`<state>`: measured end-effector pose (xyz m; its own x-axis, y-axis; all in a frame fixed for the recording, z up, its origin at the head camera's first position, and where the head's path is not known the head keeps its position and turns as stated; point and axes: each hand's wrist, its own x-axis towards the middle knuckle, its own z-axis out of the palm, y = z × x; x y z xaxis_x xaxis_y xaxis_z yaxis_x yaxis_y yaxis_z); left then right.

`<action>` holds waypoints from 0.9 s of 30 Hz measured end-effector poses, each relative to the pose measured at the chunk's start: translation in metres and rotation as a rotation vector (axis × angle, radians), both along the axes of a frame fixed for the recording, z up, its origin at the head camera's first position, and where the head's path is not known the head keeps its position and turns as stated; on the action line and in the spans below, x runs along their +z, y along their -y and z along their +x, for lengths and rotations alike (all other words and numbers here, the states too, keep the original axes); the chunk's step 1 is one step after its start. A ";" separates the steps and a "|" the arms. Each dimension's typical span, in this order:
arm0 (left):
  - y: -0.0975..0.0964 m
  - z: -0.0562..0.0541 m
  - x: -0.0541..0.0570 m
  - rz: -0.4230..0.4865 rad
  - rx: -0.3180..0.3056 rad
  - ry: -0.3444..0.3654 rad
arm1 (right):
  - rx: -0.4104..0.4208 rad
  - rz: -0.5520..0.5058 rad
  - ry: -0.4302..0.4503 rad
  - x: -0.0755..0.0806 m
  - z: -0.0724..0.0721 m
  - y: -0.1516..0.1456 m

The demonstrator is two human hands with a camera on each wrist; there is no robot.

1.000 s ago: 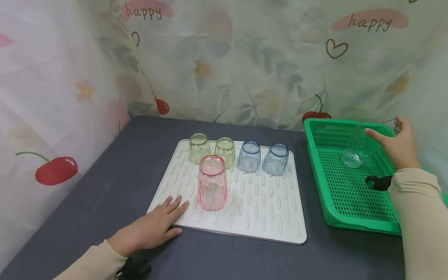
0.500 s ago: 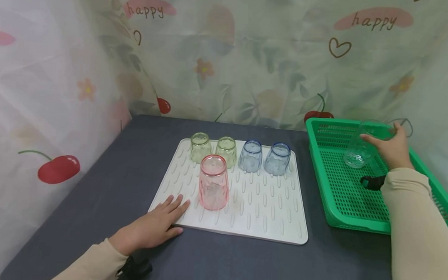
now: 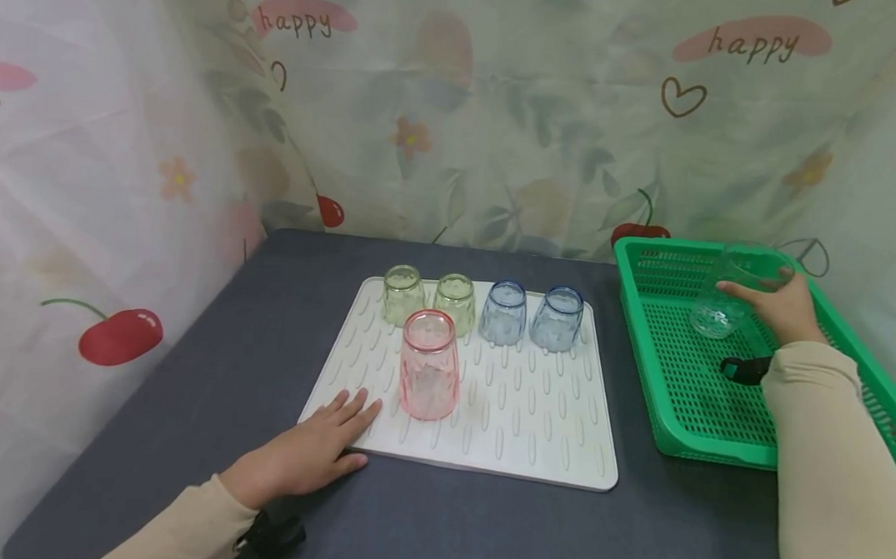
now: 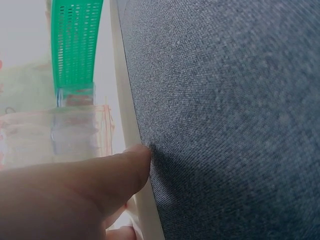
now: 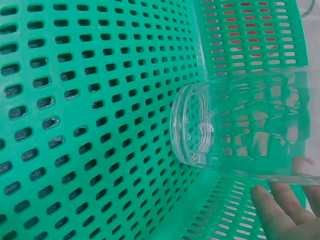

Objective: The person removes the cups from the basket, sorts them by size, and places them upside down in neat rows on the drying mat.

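A clear tumbler stands in the green basket, with my right hand gripping it near the top, thumb on the near side. In the right wrist view, the fingers lie along the glass's side and its thick base meets the basket floor. My left hand rests with spread fingers on the front left corner of a white ribbed mat, the thumb at its edge. A pink glass stands narrow end up on the mat, close to that hand.
Along the mat's back edge stand two green glasses and two blue glasses, narrow ends up. The basket has raised, perforated walls. A dark cloth covers the table. A printed curtain hangs behind and at both sides.
My right hand has shifted left and lower around the clear tumbler, its fingers now closer to the glass. The left hand and the glasses on the mat have not moved.
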<state>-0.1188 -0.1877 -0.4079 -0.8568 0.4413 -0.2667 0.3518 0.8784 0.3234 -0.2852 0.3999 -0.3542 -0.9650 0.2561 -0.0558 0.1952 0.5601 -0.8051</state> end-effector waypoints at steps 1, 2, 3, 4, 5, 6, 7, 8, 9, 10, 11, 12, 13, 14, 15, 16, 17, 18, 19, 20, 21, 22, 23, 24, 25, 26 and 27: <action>0.000 0.000 0.000 0.000 0.001 -0.001 | 0.001 -0.001 0.003 0.000 0.000 0.000; 0.000 0.000 0.000 -0.002 0.000 -0.001 | 0.002 -0.003 0.007 0.000 0.000 0.000; 0.000 0.000 -0.001 -0.004 0.001 -0.002 | 0.003 -0.002 0.011 0.000 0.000 0.000; 0.000 0.000 -0.001 -0.005 0.002 -0.002 | 0.004 -0.005 0.015 0.001 0.000 0.000; 0.000 0.000 -0.001 -0.007 0.003 -0.002 | 0.003 -0.004 0.018 0.001 0.000 0.000; 0.001 -0.001 -0.002 -0.008 0.003 -0.001 | 0.001 -0.002 0.020 0.001 0.000 0.000; 0.001 -0.001 -0.002 -0.007 0.004 0.001 | -0.003 0.000 0.022 0.002 -0.001 0.000; 0.000 -0.001 -0.002 -0.007 0.004 0.002 | -0.006 0.004 0.024 0.002 -0.001 0.000; 0.000 -0.001 -0.002 -0.008 0.004 0.003 | -0.009 0.006 0.026 0.003 -0.001 0.000; 0.000 0.000 -0.002 -0.007 0.005 0.006 | -0.007 0.003 0.027 0.003 -0.001 0.000; 0.000 0.000 -0.002 -0.008 0.006 0.007 | -0.006 0.003 0.030 0.004 -0.001 0.001; 0.000 0.000 -0.002 -0.009 0.008 0.008 | -0.001 -0.005 0.032 0.005 -0.001 0.002; 0.000 0.000 -0.001 -0.009 0.008 0.008 | 0.003 -0.014 0.037 0.006 0.000 0.002; 0.000 0.000 -0.001 -0.010 0.009 0.009 | 0.007 -0.020 0.042 0.008 0.000 0.003; 0.000 0.000 -0.001 -0.010 0.009 0.008 | 0.013 -0.026 0.047 0.009 0.001 0.004; 0.000 0.000 -0.001 -0.007 0.009 0.008 | 0.017 -0.032 0.053 0.012 0.002 0.005; 0.000 0.000 -0.001 -0.007 0.006 0.007 | 0.020 -0.036 0.059 0.014 0.003 0.006; 0.000 0.000 -0.001 -0.002 0.003 0.009 | 0.027 -0.036 0.065 0.016 0.004 0.007; 0.000 -0.001 0.000 0.003 -0.001 0.010 | 0.034 -0.034 0.072 0.019 0.005 0.008; 0.001 -0.001 0.000 0.008 -0.006 0.010 | 0.042 -0.032 0.077 0.022 0.007 0.009; 0.001 -0.002 0.000 0.017 -0.007 0.012 | 0.051 -0.038 0.081 0.025 0.008 0.010; 0.002 -0.002 0.001 0.028 -0.006 0.015 | 0.062 -0.043 0.085 0.028 0.010 0.011; 0.003 -0.003 0.002 0.038 -0.006 0.014 | 0.073 -0.045 0.085 0.031 0.011 0.013; 0.004 -0.004 0.003 0.053 -0.001 0.016 | 0.082 -0.045 0.084 0.034 0.012 0.014; 0.005 -0.005 0.004 0.065 0.004 0.014 | 0.091 -0.051 0.079 0.036 0.014 0.016; 0.006 -0.006 0.006 0.077 0.013 0.014 | 0.096 -0.054 0.074 0.039 0.015 0.018; 0.007 -0.007 0.009 0.087 0.026 0.014 | 0.104 -0.050 0.068 0.042 0.016 0.019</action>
<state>-0.1259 -0.1944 -0.3990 -0.8645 0.4414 -0.2405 0.3243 0.8554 0.4040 -0.2692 0.3805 -0.3122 -0.9797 0.1503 -0.1325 0.1936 0.5392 -0.8196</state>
